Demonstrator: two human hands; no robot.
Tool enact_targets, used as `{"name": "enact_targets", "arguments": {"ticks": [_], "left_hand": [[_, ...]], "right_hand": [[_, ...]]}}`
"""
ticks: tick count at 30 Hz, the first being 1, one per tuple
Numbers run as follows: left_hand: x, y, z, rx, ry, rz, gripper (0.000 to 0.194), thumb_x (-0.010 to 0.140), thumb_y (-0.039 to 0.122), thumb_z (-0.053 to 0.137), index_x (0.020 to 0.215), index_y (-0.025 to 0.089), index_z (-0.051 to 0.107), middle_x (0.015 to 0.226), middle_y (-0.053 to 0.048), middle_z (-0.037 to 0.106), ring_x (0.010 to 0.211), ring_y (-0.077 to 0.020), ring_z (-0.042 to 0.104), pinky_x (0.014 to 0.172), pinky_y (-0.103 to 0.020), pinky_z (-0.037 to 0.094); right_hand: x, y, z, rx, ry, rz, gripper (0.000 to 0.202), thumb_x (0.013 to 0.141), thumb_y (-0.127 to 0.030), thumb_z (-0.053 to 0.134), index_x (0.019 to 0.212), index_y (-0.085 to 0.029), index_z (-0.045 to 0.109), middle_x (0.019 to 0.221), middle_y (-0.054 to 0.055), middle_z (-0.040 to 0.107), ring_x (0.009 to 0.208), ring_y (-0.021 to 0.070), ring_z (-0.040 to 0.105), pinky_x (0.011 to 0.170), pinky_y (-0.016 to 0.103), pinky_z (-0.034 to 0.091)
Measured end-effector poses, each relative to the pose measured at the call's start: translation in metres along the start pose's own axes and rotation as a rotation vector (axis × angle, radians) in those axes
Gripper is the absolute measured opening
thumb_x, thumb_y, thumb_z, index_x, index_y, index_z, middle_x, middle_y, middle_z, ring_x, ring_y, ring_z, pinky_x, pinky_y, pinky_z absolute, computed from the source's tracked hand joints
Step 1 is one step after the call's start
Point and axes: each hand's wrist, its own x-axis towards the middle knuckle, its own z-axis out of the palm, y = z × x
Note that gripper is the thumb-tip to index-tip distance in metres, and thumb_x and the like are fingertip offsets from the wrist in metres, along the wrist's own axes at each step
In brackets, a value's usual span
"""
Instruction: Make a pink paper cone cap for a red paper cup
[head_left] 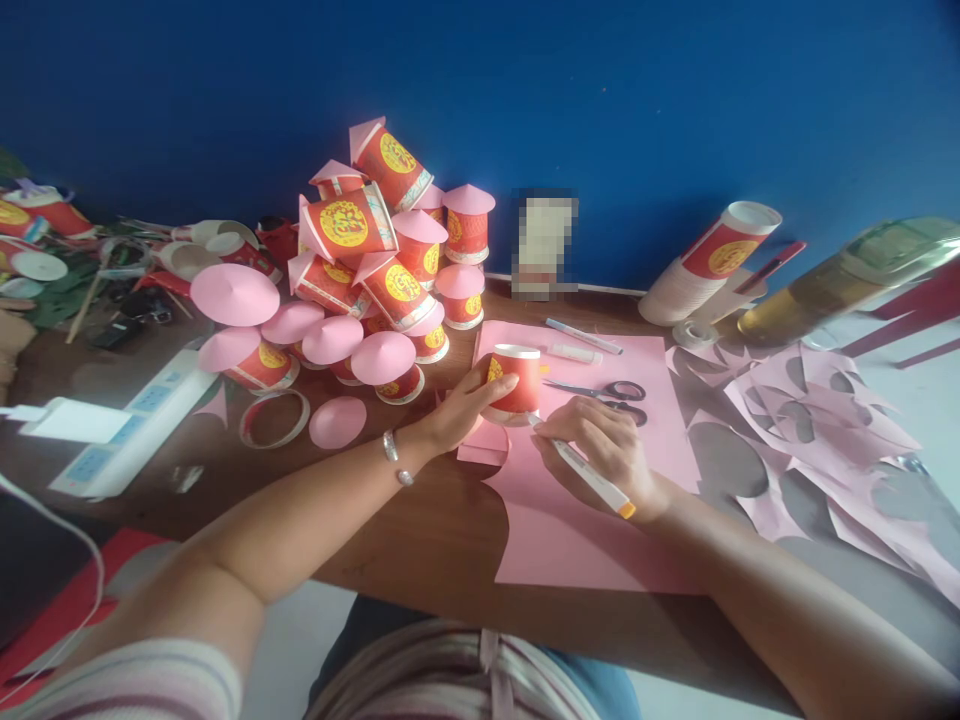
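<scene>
My left hand [469, 400] is wrapped round a red paper cup [521, 385] with a yellow emblem, held over a pink paper sheet [577, 555]. A white marker [589, 478] with an orange end is gripped in my right hand [600, 445]. Its tip points at the lower right edge of the cup; whether it touches, I cannot tell. Just beyond my right hand lie black-handled scissors [626, 392]. Behind the cup are a light blue pen [585, 336] and a white tube [575, 353]. A small folded pink piece [484, 443] rests below the cup.
Red cups with pink cone tops [349, 225] are piled at the back left. Nearby lie a tape roll [251, 440], a pink disc [337, 423] and a power strip [142, 415]. Stacked cups [709, 262], a bottle [840, 275] and cut pink scraps [817, 410] occupy the right.
</scene>
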Motion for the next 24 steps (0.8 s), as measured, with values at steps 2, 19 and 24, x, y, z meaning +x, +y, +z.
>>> {"name": "enact_targets", "arguments": {"ticks": [2, 19, 24], "left_hand": [[0.0004, -0.0012, -0.0004, 0.002, 0.003, 0.007, 0.052, 0.089, 0.049, 0.073, 0.132, 0.021, 0.065, 0.127, -0.011, 0.073, 0.13, -0.0332, 0.061, 0.116, -0.052, 0.042], [-0.0008, 0.0021, 0.0024, 0.016, 0.007, -0.01, 0.05, 0.09, 0.05, 0.071, 0.13, 0.021, 0.064, 0.123, -0.011, 0.072, 0.127, -0.0332, 0.062, 0.112, -0.052, 0.046], [-0.0007, 0.0024, 0.0018, 0.064, 0.016, -0.006, 0.048, 0.091, 0.051, 0.069, 0.128, 0.021, 0.064, 0.123, -0.01, 0.071, 0.123, -0.0308, 0.063, 0.112, -0.05, 0.044]], "right_hand": [[0.0001, 0.0002, 0.0001, -0.007, 0.004, 0.003, 0.022, 0.089, -0.004, 0.066, 0.1, -0.021, 0.06, 0.074, 0.001, 0.069, 0.061, 0.0147, 0.064, 0.058, 0.028, 0.052], [0.0024, -0.0009, -0.0004, -0.011, 0.01, 0.001, 0.023, 0.087, -0.003, 0.067, 0.1, -0.022, 0.061, 0.073, 0.0, 0.069, 0.061, 0.0155, 0.065, 0.058, 0.028, 0.052], [0.0026, -0.0012, 0.0002, -0.011, 0.004, -0.008, 0.023, 0.087, -0.003, 0.067, 0.099, -0.022, 0.06, 0.073, -0.001, 0.068, 0.061, 0.015, 0.065, 0.059, 0.028, 0.053]]}}
